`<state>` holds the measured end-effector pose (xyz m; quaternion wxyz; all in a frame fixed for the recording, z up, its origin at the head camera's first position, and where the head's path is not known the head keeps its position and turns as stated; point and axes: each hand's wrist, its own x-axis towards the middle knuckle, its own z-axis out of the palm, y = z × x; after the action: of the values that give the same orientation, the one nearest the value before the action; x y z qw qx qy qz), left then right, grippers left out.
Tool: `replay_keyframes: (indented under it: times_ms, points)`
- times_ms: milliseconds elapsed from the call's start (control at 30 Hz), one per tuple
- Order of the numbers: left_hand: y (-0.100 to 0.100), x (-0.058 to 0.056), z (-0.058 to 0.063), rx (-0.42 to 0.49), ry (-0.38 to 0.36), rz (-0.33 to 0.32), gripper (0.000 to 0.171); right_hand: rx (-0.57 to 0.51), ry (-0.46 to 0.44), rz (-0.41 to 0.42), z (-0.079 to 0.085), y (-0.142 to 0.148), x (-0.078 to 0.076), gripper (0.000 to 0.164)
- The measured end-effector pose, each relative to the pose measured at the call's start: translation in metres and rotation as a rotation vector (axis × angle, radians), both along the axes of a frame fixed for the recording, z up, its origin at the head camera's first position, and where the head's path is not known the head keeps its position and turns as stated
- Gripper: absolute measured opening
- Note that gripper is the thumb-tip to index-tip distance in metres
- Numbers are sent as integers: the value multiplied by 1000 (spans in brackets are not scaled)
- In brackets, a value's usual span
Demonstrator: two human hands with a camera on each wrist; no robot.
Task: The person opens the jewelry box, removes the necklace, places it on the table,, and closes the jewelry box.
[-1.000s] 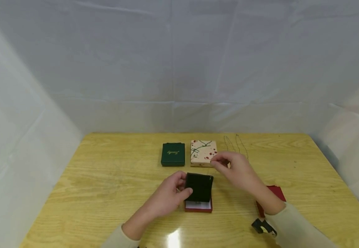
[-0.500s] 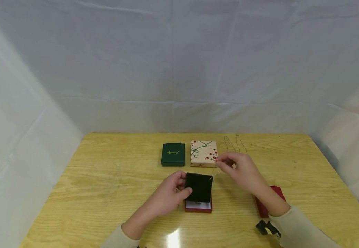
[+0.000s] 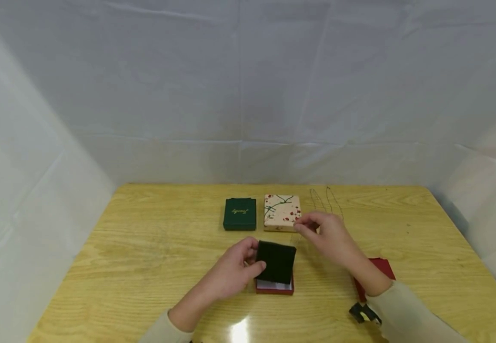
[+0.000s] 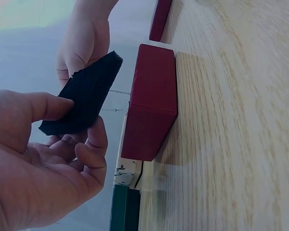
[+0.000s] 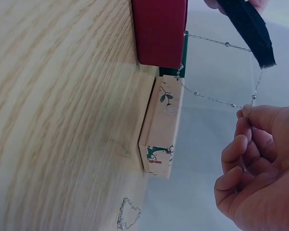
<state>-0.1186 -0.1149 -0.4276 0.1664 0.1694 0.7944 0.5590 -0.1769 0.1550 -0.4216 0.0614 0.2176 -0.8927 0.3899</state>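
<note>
My left hand (image 3: 232, 271) pinches a square black padded jewellery box insert (image 3: 275, 263) between thumb and fingers. It is held tilted above a small open red box (image 3: 275, 291) with a pale inside, hiding much of it. To the right, my right hand (image 3: 327, 238) pinches a thin silver chain necklace (image 5: 196, 94) with small beads between thumb and index finger. In the right wrist view the chain runs from those fingertips to the insert's edge and to the red box. Where its far ends lie is hidden.
Behind stand a closed green box (image 3: 240, 213) and a cream floral box (image 3: 281, 209). Thin chains (image 5: 121, 219) lie on the wooden table right of the floral box. A red lid-like piece (image 3: 383, 268) and a small black object (image 3: 364, 313) are near my right forearm.
The insert has tilted slightly, its near edge coming lower over the red box. My right hand has shifted right, then slightly back left, with the chain still pinched.
</note>
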Motion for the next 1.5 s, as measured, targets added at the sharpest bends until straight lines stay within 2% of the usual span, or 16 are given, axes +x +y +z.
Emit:
replay_keyframes:
  times_ms: [400,667,800,1033,1267,1500]
  points:
    - [0,-1,1,20,-25,-23,21,35,-43,15,-1,-10,-12,10]
    - [0,-1,0,46,-38,-20,25,58,-2,40,8,-10,-17,10]
    - [0,-1,0,24,-34,2,29,74,27,56,13,-7,-14,9]
    - [0,2,1,-35,-1,80,48,83,106,113,26,1,-7,4]
    - [0,1,1,-28,6,120,41,106,168,146,41,8,4,6]
    - [-1,1,1,-21,-13,147,44,104,215,164,56,15,13,10]
